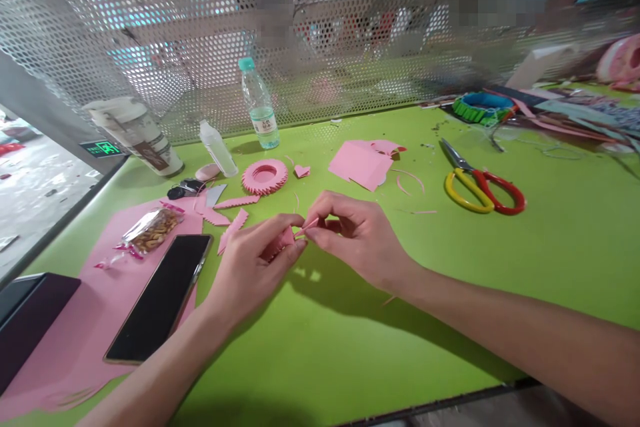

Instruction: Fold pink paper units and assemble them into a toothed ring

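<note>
Pinching pink paper (286,237) between left hand (254,257) and right hand (365,235), above the green surface (345,363)!

Holding it with a narrow grip in the left hand, mostly hidden behind the thumb; nipping a slim tip (312,223) with an equally narrow grip in the right hand. Slanting, along that tip's long axis, from the left hand up and away to the right! Sitting right between the two grips, so about equally near both hands. Cannot tell whether joined to the left-hand paper or merely touching. Looking just past the fingertips: toothed ring (276,187) and small heart (302,171), on the far side. Looking right: scissors (471,194), well apart, points facing away.
</note>
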Motion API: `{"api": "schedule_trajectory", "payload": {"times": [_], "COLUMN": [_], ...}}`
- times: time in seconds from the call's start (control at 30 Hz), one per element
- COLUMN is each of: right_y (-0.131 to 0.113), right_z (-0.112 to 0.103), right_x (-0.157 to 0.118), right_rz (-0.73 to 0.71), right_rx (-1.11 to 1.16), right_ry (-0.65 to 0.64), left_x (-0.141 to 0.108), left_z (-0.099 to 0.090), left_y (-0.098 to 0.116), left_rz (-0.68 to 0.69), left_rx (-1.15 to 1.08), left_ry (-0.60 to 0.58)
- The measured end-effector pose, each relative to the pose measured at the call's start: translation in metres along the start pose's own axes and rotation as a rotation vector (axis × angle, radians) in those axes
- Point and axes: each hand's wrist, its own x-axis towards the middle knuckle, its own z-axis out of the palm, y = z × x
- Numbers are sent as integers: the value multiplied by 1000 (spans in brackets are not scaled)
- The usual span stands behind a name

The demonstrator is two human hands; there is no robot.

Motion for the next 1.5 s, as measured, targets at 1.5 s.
{"api": "schedule_trajectory", "payload": {"times": [1.5], "right_y": [6], "right_z": [3], "right_x": [-1], "right_rz": [164], "right_rx": [-73], "right_ry": [33], "left_x": [1], "left_z": [4], "left_y": [-2], "left_rz": [109], "left_rx": [204], "left_ry": [-59]}}
